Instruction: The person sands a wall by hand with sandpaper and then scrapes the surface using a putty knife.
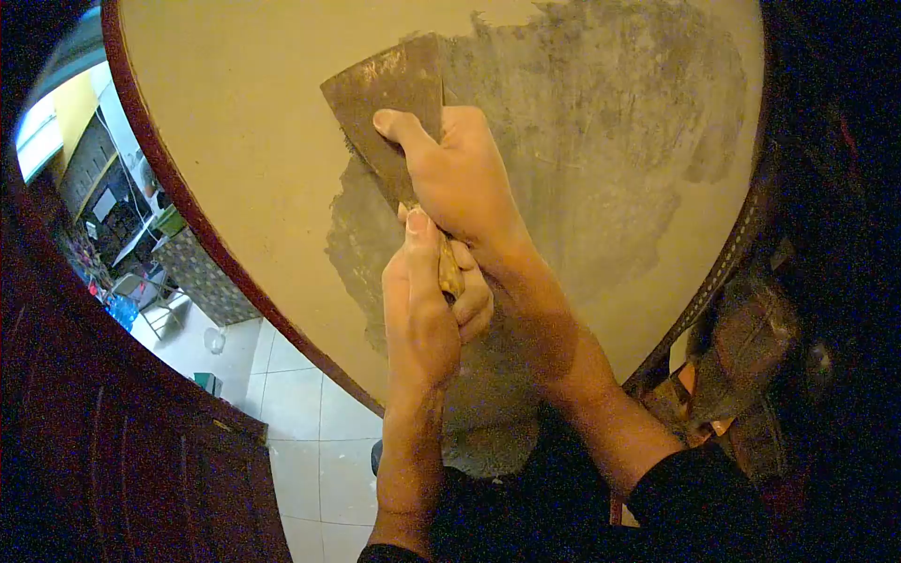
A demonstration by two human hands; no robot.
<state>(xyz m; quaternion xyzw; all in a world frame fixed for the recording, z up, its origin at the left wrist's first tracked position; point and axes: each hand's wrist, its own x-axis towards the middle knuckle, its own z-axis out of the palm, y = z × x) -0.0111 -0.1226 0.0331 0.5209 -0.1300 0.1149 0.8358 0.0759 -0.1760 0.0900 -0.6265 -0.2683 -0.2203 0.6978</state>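
A broad, worn metal scraper [389, 80] lies against a cream surface [253, 141] that has a large rough grey patch [601, 141]. My left hand [422, 300] is closed round the scraper's yellowish handle, with the thumb along its top. Above it, my right hand [460, 169] grips the blade, its thumb on the near face and its other fingers mostly hidden behind. The blade's wide edge points up, at the upper left border of the grey patch.
Dark reddish trim [216, 272] edges the cream surface on the left. Beyond it are a dark panelled door [122, 422], a tiled floor [300, 403] and a bright room with a chair. Cluttered dark objects [741, 357] stand at the right.
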